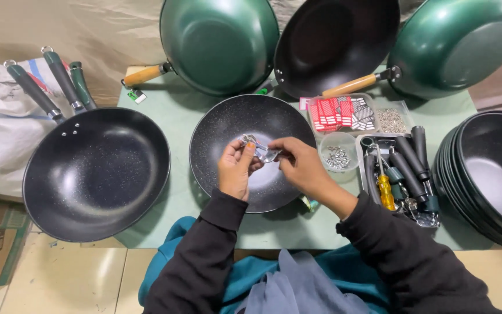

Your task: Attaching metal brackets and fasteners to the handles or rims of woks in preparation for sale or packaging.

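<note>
— Metal, small and shiny: the bracket piece (261, 150) is pinched between both hands. The left hand (236, 168) has finger and thumb closed on its left end, the right hand (300, 166) closed on its right end, above the speckled black pan (251, 152) on the bench (175, 116).

— What might go wrong?

— I'd judge so tiny a piece could slip from the fingertips and drop into the pan, or roll off the bench edge at six o'clock.

— Any labels?

— At one o'clock from the grip, a clear tray (344, 113) holds red and white rectangular tags, screws beside them. A small white tag (137, 96) hangs by a wooden handle (143, 75) at eleven. At three o'clock, a round cup of screws (338, 156), then a yellow-handled screwdriver (386, 191).
</note>
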